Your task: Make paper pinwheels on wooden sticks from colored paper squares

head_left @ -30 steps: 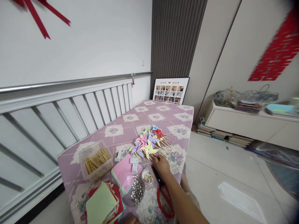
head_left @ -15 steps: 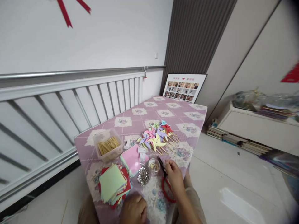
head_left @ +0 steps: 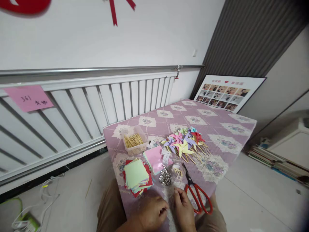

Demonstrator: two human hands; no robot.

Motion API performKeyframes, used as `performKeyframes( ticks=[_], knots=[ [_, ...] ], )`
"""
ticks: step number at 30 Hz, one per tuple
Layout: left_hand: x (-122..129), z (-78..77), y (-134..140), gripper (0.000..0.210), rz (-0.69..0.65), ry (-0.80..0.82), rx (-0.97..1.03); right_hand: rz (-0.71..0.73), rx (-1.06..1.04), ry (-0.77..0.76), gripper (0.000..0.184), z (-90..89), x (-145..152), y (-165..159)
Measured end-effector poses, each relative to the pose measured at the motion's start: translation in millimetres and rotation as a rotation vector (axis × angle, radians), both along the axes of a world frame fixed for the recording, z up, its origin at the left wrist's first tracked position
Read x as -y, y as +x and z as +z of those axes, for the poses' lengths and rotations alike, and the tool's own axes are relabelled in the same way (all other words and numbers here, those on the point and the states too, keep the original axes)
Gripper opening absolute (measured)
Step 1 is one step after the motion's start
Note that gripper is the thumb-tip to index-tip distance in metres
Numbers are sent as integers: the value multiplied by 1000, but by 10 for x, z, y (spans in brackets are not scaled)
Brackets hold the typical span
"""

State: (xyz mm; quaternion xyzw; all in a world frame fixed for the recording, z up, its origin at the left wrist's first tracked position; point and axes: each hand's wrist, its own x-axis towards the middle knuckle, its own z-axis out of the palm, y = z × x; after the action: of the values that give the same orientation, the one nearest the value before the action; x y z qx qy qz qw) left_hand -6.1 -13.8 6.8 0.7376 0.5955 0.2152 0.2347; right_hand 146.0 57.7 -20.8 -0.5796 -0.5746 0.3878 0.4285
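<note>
My left hand (head_left: 154,211) is closed low over the near table edge, its fingers curled; what they hold, if anything, is hidden. Close beside it, my right hand (head_left: 182,204) is pinched shut, with any small thing between its fingertips too small to make out. Red-handled scissors (head_left: 200,198) lie just right of my right hand. Ahead of the hands sit a heap of small shiny metal pieces (head_left: 165,176) and a round clear tub (head_left: 178,171) with small pale pieces. Stacked coloured paper squares (head_left: 136,174) lie to the left, near pink sheets (head_left: 155,158).
Several paper pinwheels (head_left: 184,148) on sticks are piled mid-table. A plastic box (head_left: 135,148) holds many short sticks. The flowered tablecloth (head_left: 234,129) stretches toward a framed photo board (head_left: 219,93). A white radiator (head_left: 116,103) runs along the wall; cables (head_left: 45,199) lie on the floor.
The view has swung left. My right hand has moved away from beside the scissors, toward my left hand, and the scissors now show fully on the table.
</note>
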Motion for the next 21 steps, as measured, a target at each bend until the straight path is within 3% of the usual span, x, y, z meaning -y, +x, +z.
performKeyframes(
  ticks=[2, 4, 6, 8, 12, 21],
  knots=[
    [73, 183, -136, 18, 59, 42, 97, 22, 2, 15, 36, -27, -9, 3],
    [111, 356, -371, 19, 209, 100, 135, 29, 3, 27, 36, -59, -6, -7],
    [104, 475, -671, 20, 399, 175, 94, 39, 10, 30, 36, -87, 4, -26],
    [71, 522, -963, 21, 494, 215, -6, 57, 20, 28, 36, -107, 12, -45],
    [24, 503, -1262, 36, 466, 160, -138, 76, 49, 35, 35, -128, 21, -59],
    [33, 505, -1163, 42, 423, -25, -248, 95, 63, 56, 32, -189, 22, -56]
  ],
)
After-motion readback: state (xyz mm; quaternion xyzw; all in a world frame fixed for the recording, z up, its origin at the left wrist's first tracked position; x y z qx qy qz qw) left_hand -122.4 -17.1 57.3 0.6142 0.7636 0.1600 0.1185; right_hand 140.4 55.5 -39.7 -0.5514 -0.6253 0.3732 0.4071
